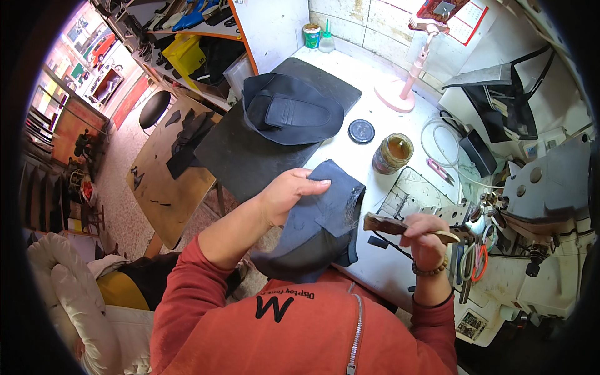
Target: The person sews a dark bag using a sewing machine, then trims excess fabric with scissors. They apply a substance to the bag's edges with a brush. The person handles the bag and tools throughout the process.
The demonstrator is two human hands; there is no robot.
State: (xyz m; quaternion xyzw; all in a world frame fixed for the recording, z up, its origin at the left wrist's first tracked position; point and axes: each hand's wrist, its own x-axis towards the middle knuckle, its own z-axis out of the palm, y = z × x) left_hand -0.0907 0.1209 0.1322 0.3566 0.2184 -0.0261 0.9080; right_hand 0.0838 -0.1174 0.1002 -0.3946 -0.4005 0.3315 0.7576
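My left hand point(284, 195) grips a black leather piece point(309, 219), thumb on top, and holds it above my lap at the table's near edge. A shiny, wet-looking patch shows along the right side of the leather. In my right hand point(427, 239) is a flat brush point(389, 224) with dark, caked bristles. Its tip points left, just short of the leather's right edge. Beyond the brush stands an uncapped glass jar point(392, 164) of amber-brown liquid, its rim smeared. A round dark lid point(361, 131) lies to the jar's left.
Another black leather piece point(297, 128) rests on a dark board point(219, 156) at the far left of the white table. Pink snips point(440, 170) lie right of the jar, near a sewing machine point(544, 187). Behind them stands a pink lamp stand point(395, 97). A wooden table point(159, 194) is at left.
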